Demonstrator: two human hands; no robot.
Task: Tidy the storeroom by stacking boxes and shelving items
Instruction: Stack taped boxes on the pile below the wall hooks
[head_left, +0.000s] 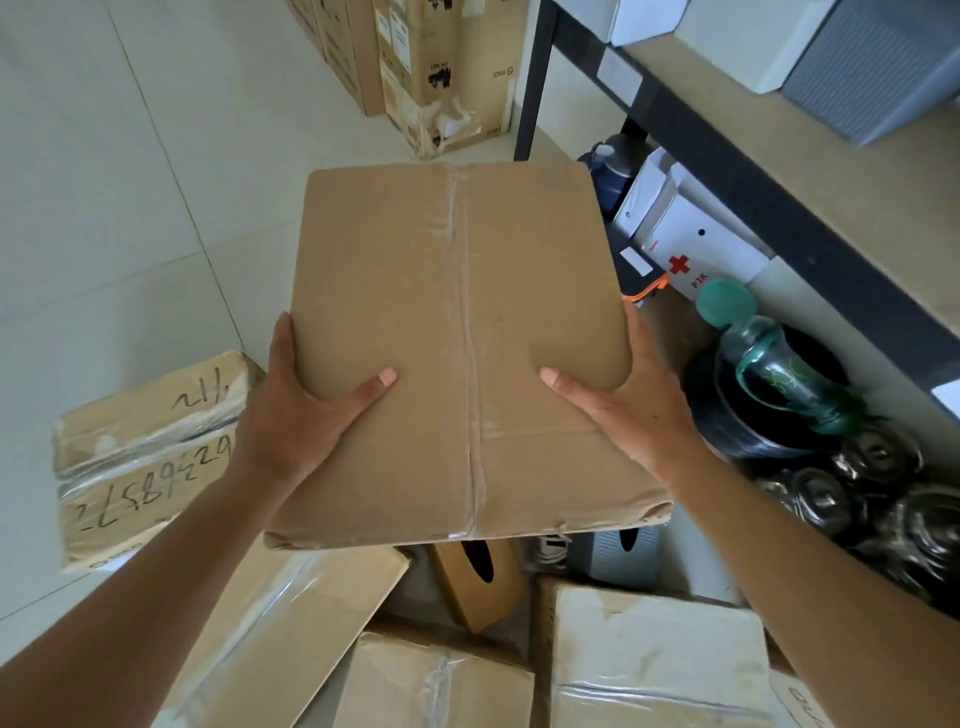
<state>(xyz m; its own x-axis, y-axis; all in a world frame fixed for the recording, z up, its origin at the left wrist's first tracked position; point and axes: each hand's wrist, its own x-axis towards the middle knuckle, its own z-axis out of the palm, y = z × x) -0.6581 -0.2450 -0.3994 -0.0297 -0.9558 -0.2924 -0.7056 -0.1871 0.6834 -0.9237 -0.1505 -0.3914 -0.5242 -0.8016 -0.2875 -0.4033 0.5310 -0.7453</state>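
Note:
A taped brown cardboard box (457, 312) is held up in the air in front of me, above the floor and a heap of other boxes. My left hand (306, 410) grips its left side, thumb lying on the top face and fingers hidden underneath. My right hand (628, 410) grips the right side the same way, thumb on top. A clear tape seam runs down the middle of the lid.
A box with handwritten numbers (145, 457) lies on the floor at left. Several taped boxes (654, 654) sit below. A dark metal shelf (769, 218) at right holds a first-aid case (696, 254), a green-capped bottle (763, 364) and shiny cans (852, 493). Stacked cartons (415, 67) stand at the back.

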